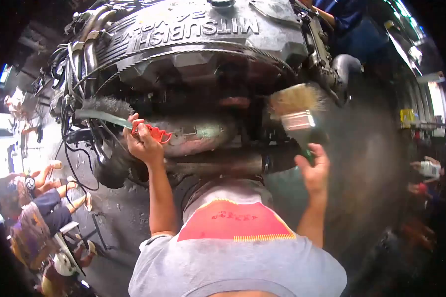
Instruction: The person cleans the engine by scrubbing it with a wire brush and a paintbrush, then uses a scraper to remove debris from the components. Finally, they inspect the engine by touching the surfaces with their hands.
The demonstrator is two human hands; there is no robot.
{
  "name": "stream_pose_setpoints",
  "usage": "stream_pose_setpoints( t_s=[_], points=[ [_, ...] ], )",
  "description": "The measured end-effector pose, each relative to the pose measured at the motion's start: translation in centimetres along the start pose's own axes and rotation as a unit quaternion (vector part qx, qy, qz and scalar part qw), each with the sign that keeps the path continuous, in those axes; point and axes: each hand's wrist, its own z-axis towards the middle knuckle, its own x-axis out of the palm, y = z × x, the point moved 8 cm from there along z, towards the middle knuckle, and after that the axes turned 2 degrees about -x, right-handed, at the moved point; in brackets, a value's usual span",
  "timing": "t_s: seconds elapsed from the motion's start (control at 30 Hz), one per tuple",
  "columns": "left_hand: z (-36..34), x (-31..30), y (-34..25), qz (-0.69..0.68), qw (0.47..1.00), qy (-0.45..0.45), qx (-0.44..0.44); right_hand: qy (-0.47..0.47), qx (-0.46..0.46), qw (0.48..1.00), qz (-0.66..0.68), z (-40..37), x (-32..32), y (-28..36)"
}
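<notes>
My left hand (146, 143) is closed round the red grip of a wire brush (102, 116). The brush has a pale curved back, and its dark grey bristles point up toward the left side of the engine (193, 34). Over on the right, my right hand (314, 168) grips the green handle of a paint brush (296, 105). Pale bristles and a shiny metal band show on it, raised in front of the engine's right end. Below the engine block, a greasy rounded metal housing (195, 133) lies between my two hands.
Braided cables (198, 49) loop across the engine's front, and hoses and wires hang at its left. A metal pipe (347, 67) sticks out at the right. Several people (29, 218) sit at the lower left. Another person's dark sleeve (347, 12) appears behind the engine.
</notes>
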Motion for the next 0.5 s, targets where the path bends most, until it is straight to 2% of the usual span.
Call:
stream_pose_setpoints(
  t_s=[0.03, 0.07, 0.1, 0.2, 0.27, 0.37, 0.43, 0.47, 0.5],
  points=[
    [0.1, -0.5, 0.0, -0.001, 1.000, 0.012, -0.002, -0.014, -0.024, 0.998, -0.060, -1.3, 1.6, -1.4],
    [0.3, -0.4, 0.0, 0.010, 0.999, 0.035, -0.005, -0.068, -0.029, 0.985, -0.157, -3.0, 4.0, -1.2],
    [0.3, 0.0, -0.1, 0.025, 0.998, 0.050, -0.006, -0.062, 0.017, 0.983, -0.173, -3.3, 5.3, -1.0],
    [-0.1, 0.3, 0.2, 0.011, 0.998, 0.059, -0.031, -0.080, -0.020, 0.975, -0.205, -3.3, 7.1, -0.3],
    [0.0, 0.3, 0.4, 0.011, 0.997, 0.069, -0.041, -0.139, -0.131, 0.938, -0.288, -2.8, 7.4, 1.3],
    [0.0, 0.3, 0.2, 0.010, 0.998, 0.067, -0.001, -0.172, -0.099, 0.920, -0.339, 0.0, 7.7, 1.1],
    [-0.1, 0.4, -0.6, 0.049, 0.996, 0.067, 0.043, -0.146, -0.024, 0.923, -0.356, 0.4, 10.4, 1.1],
    [-0.1, 0.3, -0.8, 0.047, 0.996, 0.067, 0.047, -0.150, -0.060, 0.922, -0.351, 0.5, 12.0, -0.2],
    [-0.1, 0.3, -0.5, 0.042, 0.996, 0.072, 0.022, -0.103, -0.029, 0.929, -0.354, 0.6, 13.8, -1.1]
  ],
)
